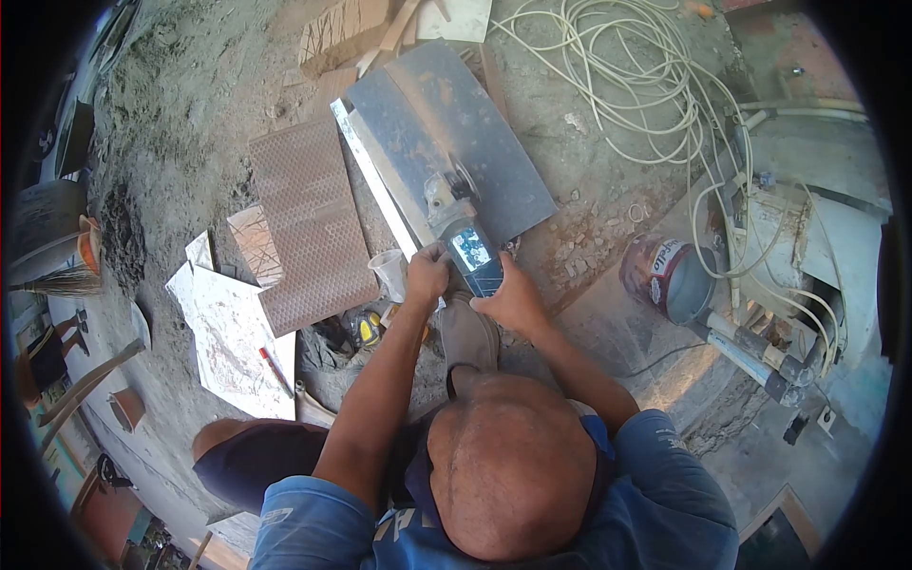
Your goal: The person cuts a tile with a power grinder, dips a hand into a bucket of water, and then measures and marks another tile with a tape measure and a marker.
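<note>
A blue and grey angle grinder (467, 249) lies over the lower part of a large dark grey tile (456, 123), its disc near the tile's surface. My right hand (515, 296) is wrapped round the rear of the grinder's body. At the grinder's left side, my left hand (427, 275) has its fingers closed near the lower end of a long white strip (372, 176); what they grip is hidden. The strip runs along the tile's left edge. A shoe (467, 337) is just below the grinder.
Left are brown textured tiles (313, 218), a broken white board (233, 328) with a red marker (275, 370), and a clear cup (388, 271). A paint bucket (670, 275), coiled cable (636, 66) and pipes (750, 366) are right. Rubble (594, 242) lies beside the tile.
</note>
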{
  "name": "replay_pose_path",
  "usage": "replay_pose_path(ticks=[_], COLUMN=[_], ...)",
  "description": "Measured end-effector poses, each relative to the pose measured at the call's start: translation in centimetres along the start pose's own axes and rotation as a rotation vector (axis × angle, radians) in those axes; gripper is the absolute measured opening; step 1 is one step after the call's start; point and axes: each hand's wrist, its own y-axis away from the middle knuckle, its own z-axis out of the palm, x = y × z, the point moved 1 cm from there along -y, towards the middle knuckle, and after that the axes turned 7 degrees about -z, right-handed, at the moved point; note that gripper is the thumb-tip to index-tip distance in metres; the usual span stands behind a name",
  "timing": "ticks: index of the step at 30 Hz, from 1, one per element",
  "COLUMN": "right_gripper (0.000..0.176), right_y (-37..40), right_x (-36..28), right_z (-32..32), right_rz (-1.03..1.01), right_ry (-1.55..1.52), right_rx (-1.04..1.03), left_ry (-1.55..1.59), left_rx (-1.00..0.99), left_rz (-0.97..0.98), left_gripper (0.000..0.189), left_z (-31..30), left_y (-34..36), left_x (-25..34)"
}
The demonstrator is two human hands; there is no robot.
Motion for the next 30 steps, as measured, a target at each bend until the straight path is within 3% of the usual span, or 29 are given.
replay_pose_path(ticks=[15, 30], right_gripper=[0.085, 0.083], right_y=[-4.3, 3.4], right_x=[-2.2, 1.3], right_z=[0.2, -0.4], right_rz=[-0.015, 0.032], right_ry=[0.058, 0.046], right_rx=[-0.008, -0.028], left_ry=[0.104, 0.076], left_rx=[-0.026, 0.007], left_rz=[-0.037, -0.051], left_gripper=[0.018, 0.019], left_z=[0.1, 0.3], left_y=[0.5, 0.9], left_x=[0.8, 1.1])
